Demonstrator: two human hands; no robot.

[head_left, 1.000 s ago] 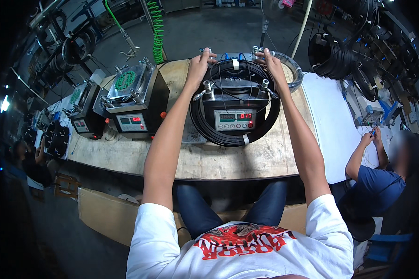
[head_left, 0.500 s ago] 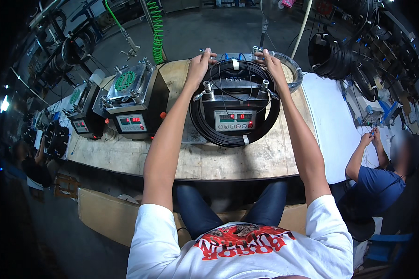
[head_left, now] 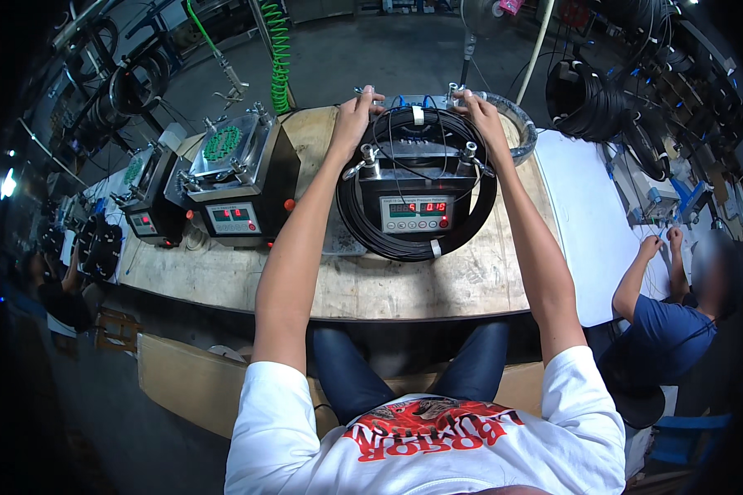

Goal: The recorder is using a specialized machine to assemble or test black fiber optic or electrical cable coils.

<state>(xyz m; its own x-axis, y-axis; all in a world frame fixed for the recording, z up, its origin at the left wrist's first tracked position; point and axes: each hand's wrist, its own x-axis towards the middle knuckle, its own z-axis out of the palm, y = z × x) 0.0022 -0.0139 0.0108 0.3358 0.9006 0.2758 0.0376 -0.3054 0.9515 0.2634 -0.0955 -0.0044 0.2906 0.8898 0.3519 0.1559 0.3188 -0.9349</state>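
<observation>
A black box-shaped machine (head_left: 417, 183) with a lit red digital display stands in front of me, metal posts at its corners. A coil of black cable (head_left: 347, 210), bound with white tags, rests around and over it. At the far left corner, my left hand (head_left: 355, 118) has its fingers closed on a metal clamp (head_left: 358, 88). My right hand (head_left: 480, 114) closes its fingers on the matching clamp (head_left: 453, 88) at the far right corner. Blue fittings show between my hands at the back. My fingertips are partly hidden behind the clamps and hands.
Two similar machines (head_left: 238, 177) (head_left: 144, 194) with green dotted discs stand to the left on the wooden bench (head_left: 338, 289). A green coiled hose (head_left: 279, 58) hangs behind. On the right, a co-worker (head_left: 669, 330) handles thin wires beside a white tabletop (head_left: 582, 231).
The displays on the machine before me and on the large one to its left show different digits. My hands stay almost still at the clamps. The co-worker's hands have moved apart.
</observation>
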